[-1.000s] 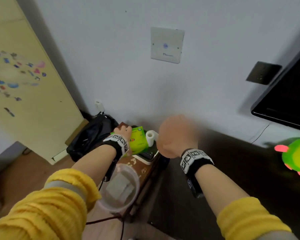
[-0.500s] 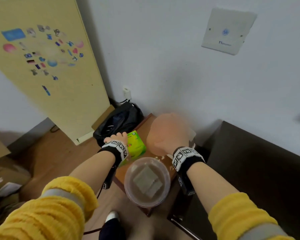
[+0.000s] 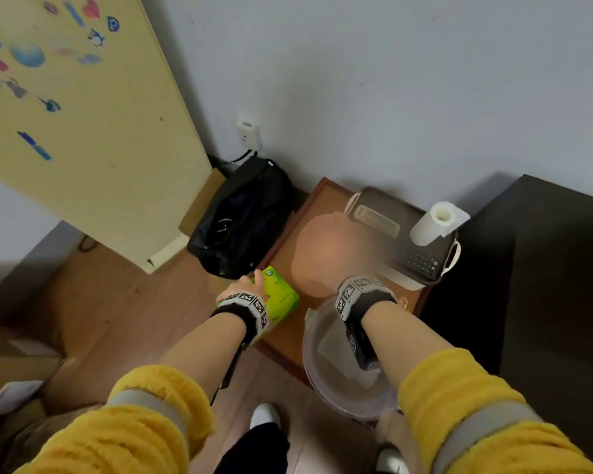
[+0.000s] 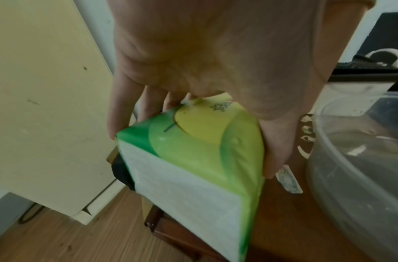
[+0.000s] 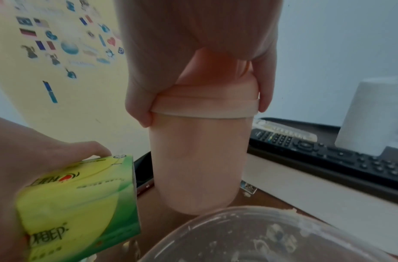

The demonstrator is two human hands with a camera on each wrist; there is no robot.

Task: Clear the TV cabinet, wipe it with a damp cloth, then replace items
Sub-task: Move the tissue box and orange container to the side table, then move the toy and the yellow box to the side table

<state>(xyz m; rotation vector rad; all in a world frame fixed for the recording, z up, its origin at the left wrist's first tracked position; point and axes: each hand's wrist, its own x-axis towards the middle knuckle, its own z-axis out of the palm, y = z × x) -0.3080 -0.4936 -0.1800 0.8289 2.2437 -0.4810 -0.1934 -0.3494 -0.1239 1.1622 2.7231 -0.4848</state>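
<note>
Gripping hands: left hand [image 4: 207, 58] round tissue pack [image 4: 200, 159], right hand [image 5: 197, 53] round pinkish container [image 5: 200, 159] (head view blurred).

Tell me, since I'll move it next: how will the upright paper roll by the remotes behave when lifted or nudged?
The paper roll looks light and soft, likely easy to lift. Standing on end on the dark tray, it may tip if nudged, then probably roll.

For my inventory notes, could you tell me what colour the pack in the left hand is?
The tissue pack is green and yellow; the left wrist view shows it best.
</note>
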